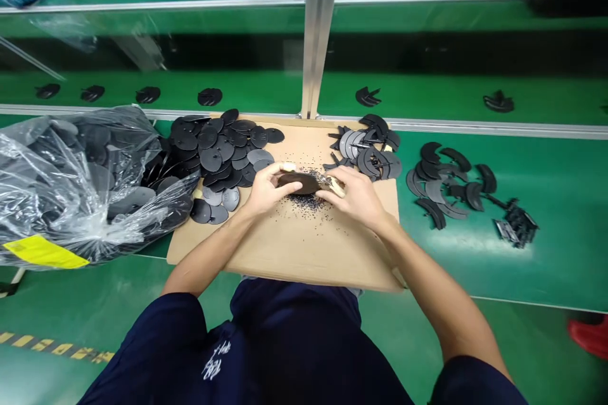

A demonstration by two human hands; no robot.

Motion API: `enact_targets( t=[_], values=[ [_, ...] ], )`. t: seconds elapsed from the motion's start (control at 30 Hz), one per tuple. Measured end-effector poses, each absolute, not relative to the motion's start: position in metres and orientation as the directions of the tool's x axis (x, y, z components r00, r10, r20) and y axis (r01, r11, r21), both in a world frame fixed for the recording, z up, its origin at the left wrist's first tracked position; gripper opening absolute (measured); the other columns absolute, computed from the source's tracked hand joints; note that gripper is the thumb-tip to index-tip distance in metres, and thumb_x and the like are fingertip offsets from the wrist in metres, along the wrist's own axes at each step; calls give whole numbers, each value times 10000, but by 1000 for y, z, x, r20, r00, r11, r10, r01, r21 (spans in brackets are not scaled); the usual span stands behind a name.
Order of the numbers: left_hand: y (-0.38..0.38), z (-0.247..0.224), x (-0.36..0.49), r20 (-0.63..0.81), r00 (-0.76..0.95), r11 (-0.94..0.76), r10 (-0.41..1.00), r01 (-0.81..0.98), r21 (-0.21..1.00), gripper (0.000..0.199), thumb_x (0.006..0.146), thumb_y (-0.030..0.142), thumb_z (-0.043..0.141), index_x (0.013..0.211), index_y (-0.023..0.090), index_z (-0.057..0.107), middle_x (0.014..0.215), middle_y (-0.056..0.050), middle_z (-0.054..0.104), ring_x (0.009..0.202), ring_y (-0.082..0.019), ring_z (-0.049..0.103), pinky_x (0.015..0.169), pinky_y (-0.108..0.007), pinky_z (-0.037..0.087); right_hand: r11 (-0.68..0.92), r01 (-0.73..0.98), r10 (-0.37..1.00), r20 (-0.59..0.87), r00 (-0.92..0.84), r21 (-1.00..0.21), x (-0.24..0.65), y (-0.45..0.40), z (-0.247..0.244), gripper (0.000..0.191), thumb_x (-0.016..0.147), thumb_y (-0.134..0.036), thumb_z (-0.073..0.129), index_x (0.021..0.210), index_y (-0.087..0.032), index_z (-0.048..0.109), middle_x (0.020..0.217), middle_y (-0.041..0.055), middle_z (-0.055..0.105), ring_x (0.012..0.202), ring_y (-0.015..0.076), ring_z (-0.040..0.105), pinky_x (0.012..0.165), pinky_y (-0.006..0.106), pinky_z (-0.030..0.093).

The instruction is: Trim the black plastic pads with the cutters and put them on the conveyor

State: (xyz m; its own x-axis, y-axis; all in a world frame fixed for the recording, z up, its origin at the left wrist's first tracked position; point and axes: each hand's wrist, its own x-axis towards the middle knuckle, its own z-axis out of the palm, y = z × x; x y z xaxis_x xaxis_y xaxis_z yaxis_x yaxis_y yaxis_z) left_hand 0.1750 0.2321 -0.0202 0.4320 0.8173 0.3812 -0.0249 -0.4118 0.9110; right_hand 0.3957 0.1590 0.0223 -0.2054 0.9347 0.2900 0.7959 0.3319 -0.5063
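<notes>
Above the cardboard sheet, my left hand grips the left side of a dark oval disc, thumb on its near face. My right hand is closed at the disc's right end around a small tool with a pale handle; its metal tip meets the disc's edge, though its exact shape is unclear. Small black bits lie scattered on the cardboard beneath. A pile of black discs is left of my hands, and curved black parts lie beyond my right hand.
A clear plastic bag of discs fills the left side. More curved parts and small black pieces sit on the green table at right. A metal post stands ahead, beside a green belt carrying black parts.
</notes>
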Motion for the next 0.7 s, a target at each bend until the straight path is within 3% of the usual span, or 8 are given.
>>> enact_targets(
  t=[0.1, 0.23, 0.27, 0.33, 0.43, 0.5, 0.57, 0.7],
  values=[
    [232, -19, 175, 417, 475, -452, 775, -43, 891, 315, 862, 419, 763, 953, 145, 637, 962, -75, 758, 896, -164, 744, 823, -282, 597, 377, 743, 912, 362, -194, -552, 385, 162, 18, 88, 932, -213, 573, 904, -174, 647, 831, 46, 674, 738, 177, 564, 674, 290, 390],
    [228, -16, 170, 510, 553, -693, 659, 181, 698, 194, 919, 199, 636, 1096, 145, 694, 1061, -106, 757, 991, -196, 721, 916, -351, 587, 479, 838, 844, 401, -358, -262, 378, 158, 29, 226, 908, -77, 464, 866, -191, 654, 773, 49, 653, 736, 189, 500, 670, 319, 316],
    [227, -16, 169, 534, 577, -743, 618, 208, 636, 224, 918, 161, 608, 1119, 146, 705, 1075, -112, 755, 1005, -206, 716, 921, -363, 587, 510, 831, 826, 396, -401, -224, 378, 157, 34, 233, 913, -75, 456, 867, -191, 654, 772, 52, 651, 739, 192, 494, 673, 325, 313],
    [226, -18, 168, 564, 604, -792, 564, 202, 575, 254, 921, 128, 574, 1127, 148, 721, 1073, -116, 759, 999, -207, 719, 907, -356, 596, 587, 764, 791, 390, -471, -269, 382, 154, 42, 199, 937, -118, 473, 884, -192, 649, 783, 51, 651, 743, 189, 501, 681, 322, 337],
    [223, -22, 171, 554, 575, -749, 602, 166, 641, 221, 943, 155, 601, 1115, 147, 739, 1043, -105, 777, 956, -179, 741, 883, -304, 607, 587, 649, 807, 410, -425, -484, 394, 154, 47, 129, 968, -213, 513, 944, -202, 640, 831, 41, 658, 760, 180, 546, 700, 310, 401],
    [221, -22, 174, 523, 542, -687, 658, 148, 711, 197, 939, 201, 655, 1104, 146, 750, 1023, -99, 787, 924, -168, 753, 858, -283, 615, 506, 677, 855, 412, -314, -534, 403, 158, 42, 126, 967, -232, 518, 967, -207, 641, 855, 45, 661, 774, 189, 555, 711, 320, 418],
    [219, -20, 176, 496, 526, -637, 691, 120, 761, 193, 926, 227, 695, 1093, 154, 760, 1020, -96, 792, 919, -166, 759, 844, -280, 621, 441, 761, 879, 400, -259, -476, 409, 162, 32, 143, 947, -202, 507, 958, -206, 650, 843, 51, 654, 769, 200, 534, 699, 331, 397],
    [214, -18, 178, 494, 508, -602, 705, 62, 796, 189, 910, 210, 720, 1090, 183, 772, 1028, -82, 798, 938, -161, 761, 850, -287, 627, 433, 842, 886, 323, -333, -322, 410, 166, 10, 197, 900, -130, 481, 941, -203, 660, 810, 51, 633, 756, 205, 484, 676, 328, 343]
  ],
)
